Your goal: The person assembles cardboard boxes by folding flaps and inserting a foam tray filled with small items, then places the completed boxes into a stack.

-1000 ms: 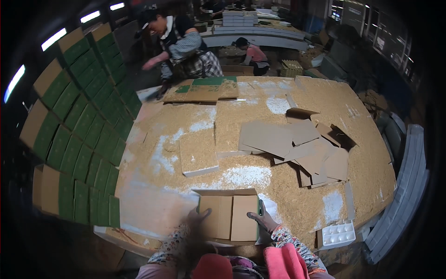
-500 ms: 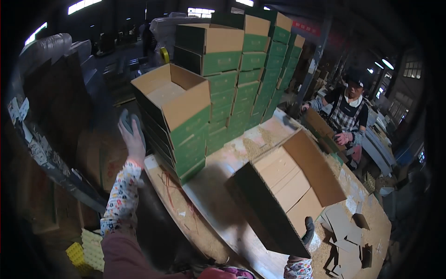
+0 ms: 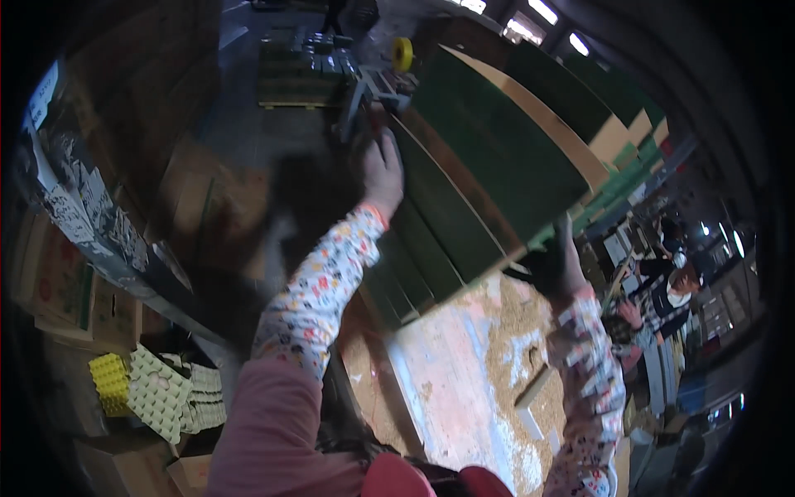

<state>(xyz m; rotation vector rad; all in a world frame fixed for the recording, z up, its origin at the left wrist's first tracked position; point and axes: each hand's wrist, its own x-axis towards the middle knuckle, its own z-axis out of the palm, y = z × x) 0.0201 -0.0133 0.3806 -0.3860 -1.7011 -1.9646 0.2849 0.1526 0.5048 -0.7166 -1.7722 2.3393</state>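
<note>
A green cardboard box (image 3: 501, 137) with a brown inner face sits at the top of the near stack of green boxes (image 3: 426, 240). A brown strip shows between it and the box beneath. My right hand (image 3: 556, 258), in a dark-palmed glove, grips the box's lower right corner, some fingers hidden beneath. My left hand (image 3: 383, 172) lies along the stack's left side, fingers stretched upward and slightly blurred. Whether it presses on the cardboard I cannot tell.
More green box stacks (image 3: 613, 141) stand behind. The worktable (image 3: 451, 389) carries sawdust and cardboard scraps. A co-worker (image 3: 662, 298) is at the right. Egg trays (image 3: 157, 393) lie at lower left, near a metal rail (image 3: 124, 265). Beyond stands a wrapped pallet load (image 3: 302, 74).
The box in my right hand has gone from above the table up and left onto the near stack. My left hand has risen along that stack. The view has swung left.
</note>
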